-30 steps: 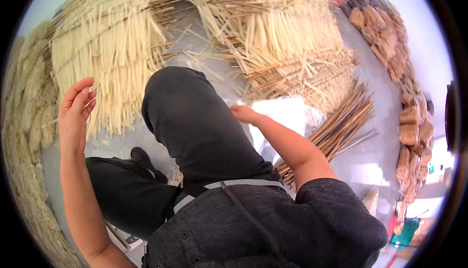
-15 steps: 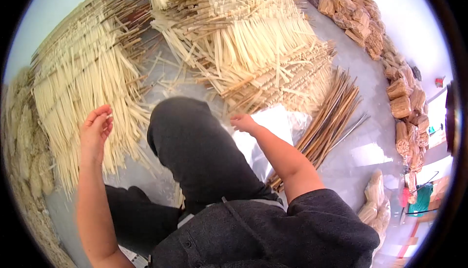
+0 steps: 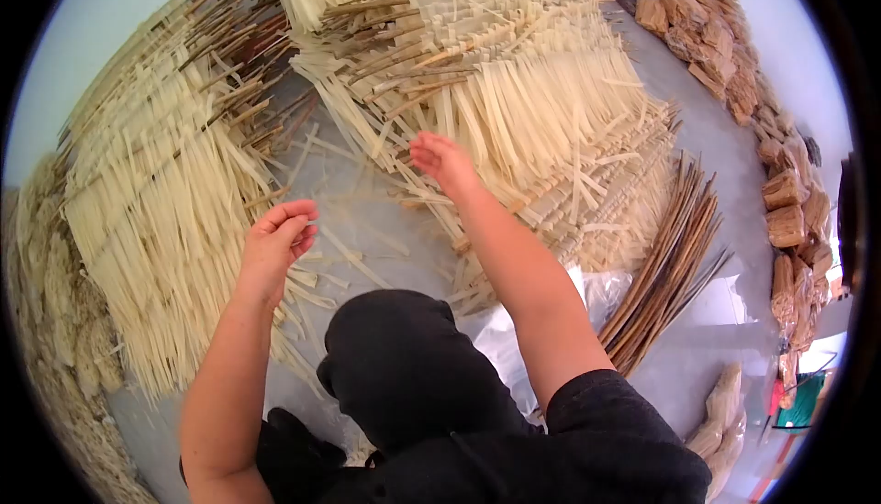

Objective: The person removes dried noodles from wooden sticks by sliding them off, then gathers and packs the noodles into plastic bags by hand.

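Observation:
My left hand hovers above the floor beside the left stack of pale, flat dried strips, its thumb pressed against curled fingers. Whatever it may hold is too small to make out. Further forward, my right hand has its fingers stretched out and holds nothing visible. It is over the near left edge of the middle stack of strips, where cut ends and stick ends stick out; I cannot tell whether it touches them. Thin wooden sticks run through both stacks. Loose strips lie scattered on the grey floor between them.
A bundle of bare sticks lies on the right beside clear plastic sheeting. Brown bagged packs line the right wall. Pale tangled bundles are piled along the left. My raised knee is in front of me.
Both hands have moved forward; the left also went right, and the right rose toward the middle stack. My view has shifted, with my body leaning forward.

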A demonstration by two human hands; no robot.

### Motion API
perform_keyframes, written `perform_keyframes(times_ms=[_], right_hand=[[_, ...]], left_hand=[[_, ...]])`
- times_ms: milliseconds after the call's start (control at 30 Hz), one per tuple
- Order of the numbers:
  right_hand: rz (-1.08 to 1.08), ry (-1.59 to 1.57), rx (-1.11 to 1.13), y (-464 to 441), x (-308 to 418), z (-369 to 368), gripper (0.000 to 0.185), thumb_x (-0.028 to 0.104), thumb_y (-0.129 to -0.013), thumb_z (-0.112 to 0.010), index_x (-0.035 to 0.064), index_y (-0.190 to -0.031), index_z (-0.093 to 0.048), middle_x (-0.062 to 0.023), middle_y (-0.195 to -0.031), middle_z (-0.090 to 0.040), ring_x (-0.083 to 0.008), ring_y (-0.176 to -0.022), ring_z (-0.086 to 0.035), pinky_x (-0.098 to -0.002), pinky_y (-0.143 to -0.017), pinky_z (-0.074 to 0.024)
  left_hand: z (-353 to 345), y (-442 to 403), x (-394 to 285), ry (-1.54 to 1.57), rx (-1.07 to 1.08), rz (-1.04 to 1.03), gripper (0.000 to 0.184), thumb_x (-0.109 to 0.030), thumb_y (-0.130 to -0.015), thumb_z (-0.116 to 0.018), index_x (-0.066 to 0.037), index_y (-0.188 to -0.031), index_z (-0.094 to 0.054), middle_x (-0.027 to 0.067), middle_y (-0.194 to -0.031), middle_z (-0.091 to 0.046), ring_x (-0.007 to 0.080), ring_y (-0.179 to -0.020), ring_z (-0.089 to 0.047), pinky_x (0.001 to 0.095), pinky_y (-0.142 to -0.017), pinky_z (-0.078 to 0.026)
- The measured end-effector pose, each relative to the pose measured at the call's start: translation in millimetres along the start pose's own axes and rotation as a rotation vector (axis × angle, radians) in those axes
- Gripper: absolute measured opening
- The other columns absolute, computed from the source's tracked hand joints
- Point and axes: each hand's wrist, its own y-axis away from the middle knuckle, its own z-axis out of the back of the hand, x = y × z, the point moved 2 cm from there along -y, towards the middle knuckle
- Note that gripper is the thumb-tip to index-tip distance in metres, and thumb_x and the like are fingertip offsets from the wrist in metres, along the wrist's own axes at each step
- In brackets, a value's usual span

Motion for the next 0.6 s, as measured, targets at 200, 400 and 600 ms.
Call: perform_keyframes(times_ms=[200,400,600], right_hand=[[0.141,-0.333,-0.147,-111,24,-38,0.047,0.012,-0.093,-0.053,-0.004,-0.134,-0.037,-0.0206,-0.132,-0.047,-0.0286,-0.108,-0.057,-0.0417,-0.1,-0.0458],[0.061,-0.498,-0.321,-138,54,-35,0.047,0.017,-0.089,-0.062,-0.0013,-0.127,-0.042,-0.0158,-0.109,-0.056,-0.0221,-0.086,-0.058,-0.033,-0.071,-0.0529],[0.121,-0.414,-0.17,-155,66,10,0.028,0.013,-0.085,-0.068,0.0063,-0.106,-0.05,-0.0059,-0.087,-0.06,-0.0133,-0.065,-0.056,-0.0257,-0.054,-0.0492]], left_hand=[[-9,-55,14,0.078,-0.008,0.093,0.02,-0.011,-0.092,-0.055,-0.007,-0.11,-0.064,0.0015,-0.104,-0.065,0.0107,-0.091,-0.06,0.0244,-0.081,-0.049],[-9,-78,26,0.081,0.017,0.129,0.02,-0.011,-0.093,-0.054,-0.007,-0.11,-0.064,0.0015,-0.105,-0.065,0.0098,-0.09,-0.06,0.0242,-0.081,-0.049],[-21,-88,25,0.064,0.052,0.143,0.021,-0.011,-0.093,-0.054,-0.007,-0.111,-0.064,0.0008,-0.104,-0.066,0.0089,-0.089,-0.06,0.0242,-0.081,-0.049]])
